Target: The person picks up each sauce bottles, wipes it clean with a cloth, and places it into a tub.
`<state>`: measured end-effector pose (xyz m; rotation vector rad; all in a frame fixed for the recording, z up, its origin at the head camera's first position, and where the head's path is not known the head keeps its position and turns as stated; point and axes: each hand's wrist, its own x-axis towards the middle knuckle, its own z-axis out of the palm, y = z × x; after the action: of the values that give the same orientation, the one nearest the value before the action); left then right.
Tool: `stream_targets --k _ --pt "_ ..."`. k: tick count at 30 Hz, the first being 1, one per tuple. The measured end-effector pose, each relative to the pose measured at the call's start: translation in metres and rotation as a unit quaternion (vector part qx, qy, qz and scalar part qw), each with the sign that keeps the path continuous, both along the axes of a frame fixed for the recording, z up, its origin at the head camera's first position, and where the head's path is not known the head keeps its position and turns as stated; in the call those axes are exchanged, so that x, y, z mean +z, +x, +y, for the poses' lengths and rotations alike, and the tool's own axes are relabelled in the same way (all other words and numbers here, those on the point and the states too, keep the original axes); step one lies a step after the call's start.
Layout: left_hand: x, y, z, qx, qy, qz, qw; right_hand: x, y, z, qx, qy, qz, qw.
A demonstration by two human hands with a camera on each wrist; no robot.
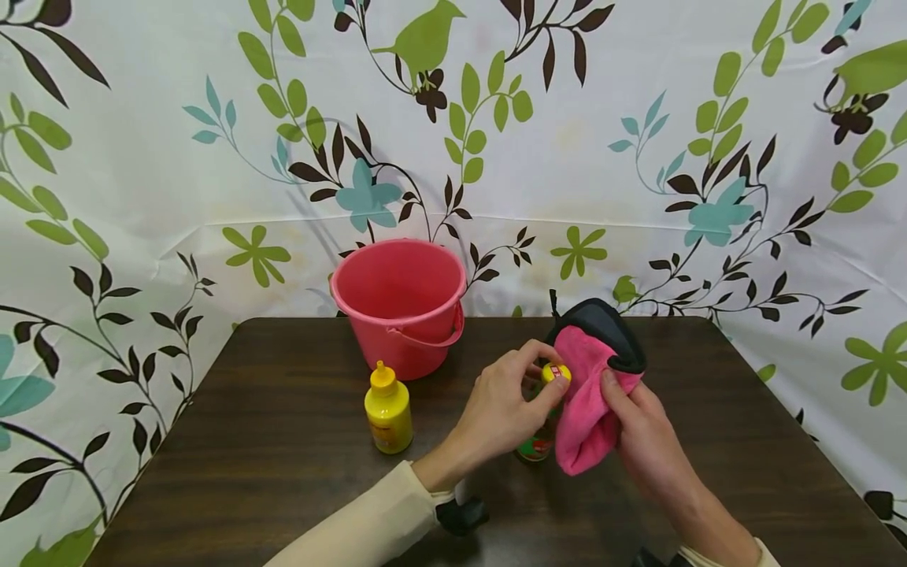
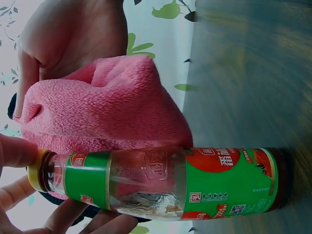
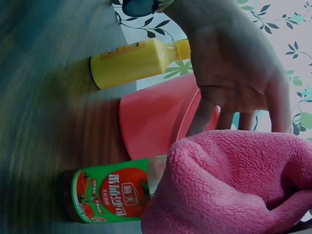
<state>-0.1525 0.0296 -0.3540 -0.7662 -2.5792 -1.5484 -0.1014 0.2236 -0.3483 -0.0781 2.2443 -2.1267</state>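
A glass tomato sauce bottle [image 2: 146, 183] with green labels stands upright at the table's centre right. My left hand [image 1: 506, 398] holds its yellow cap [image 1: 556, 372] between thumb and fingers, the other fingers behind the neck. In my right hand [image 1: 648, 433] is a pink fluffy cloth [image 1: 584, 394], thumb on top, hanging against the bottle's side. The cloth covers part of the bottle in the right wrist view. Behind the cloth shows a black pouch-like thing [image 1: 602, 327] with a small pull tab; whether the right hand also holds it I cannot tell.
A yellow squeeze bottle [image 1: 389, 413] with a nozzle stands left of my left hand. Behind it, a pink bucket [image 1: 397, 331] with its handle down stands near the back edge of the dark wooden table [image 1: 283, 472]. A patterned cloth backdrop [image 1: 538, 157] hangs behind.
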Motion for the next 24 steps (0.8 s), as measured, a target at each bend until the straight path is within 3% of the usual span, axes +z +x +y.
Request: stream_targets --k 7,15,24 --pt "-0.001 0.001 0.002 0.005 0.008 -0.001 1.0000 -0.003 0.003 -0.001 0.014 0.012 -0.017 0.9997" --pt "-0.004 0.005 0.003 0.004 0.049 -0.017 0.9986 -0.010 0.003 -0.005 0.037 0.019 -0.013 0.9990" --pt "-0.007 0.008 0.003 0.017 0.063 0.001 0.9979 -0.016 0.001 -0.014 0.058 0.046 -0.028 0.9969"
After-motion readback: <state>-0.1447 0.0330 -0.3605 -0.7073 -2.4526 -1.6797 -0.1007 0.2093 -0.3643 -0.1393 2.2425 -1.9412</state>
